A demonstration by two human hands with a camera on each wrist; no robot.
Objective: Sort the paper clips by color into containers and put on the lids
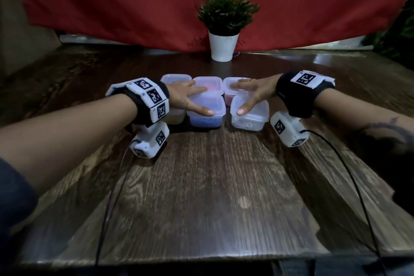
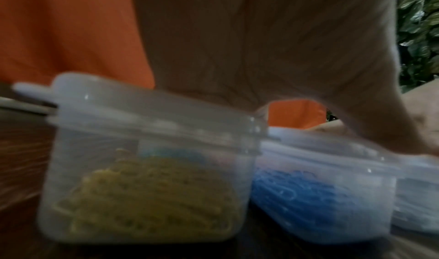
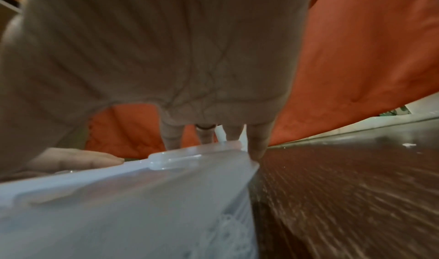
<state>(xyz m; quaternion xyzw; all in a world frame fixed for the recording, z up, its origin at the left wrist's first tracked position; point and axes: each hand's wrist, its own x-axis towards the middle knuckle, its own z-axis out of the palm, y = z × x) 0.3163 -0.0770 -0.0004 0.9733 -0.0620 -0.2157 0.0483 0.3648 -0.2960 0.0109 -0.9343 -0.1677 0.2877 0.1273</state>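
Six small translucent plastic containers with lids on sit packed together in two rows on the dark wooden table (image 1: 212, 186). Nearest, two black cables (image 1: 107, 208) run from the wrist cameras over the near table edge. In the near row, the left container holds yellow paper clips (image 2: 152, 195), the middle one blue paper clips (image 2: 306, 197), and the right one white paper clips (image 1: 246, 122); in the left wrist view their walls look to be touching. The left hand (image 1: 186, 97) lies flat with straight, spread fingers on the lid of the blue container (image 1: 207, 107), its thumb at that lid's near edge and its fingers reaching onto the far middle lid (image 1: 208, 84). The right hand (image 1: 255, 93) is likewise flat and spread, thumb on the lid of the white container (image 1: 253, 108), fingers on the far right container (image 1: 233, 89), which shows pink inside. Neither hand grips anything. A far left container (image 1: 175, 78) stands just beyond the left wrist. Farther back stands a green plant in a white pot (image 1: 224, 46), before a red cloth backdrop (image 1: 112, 2).
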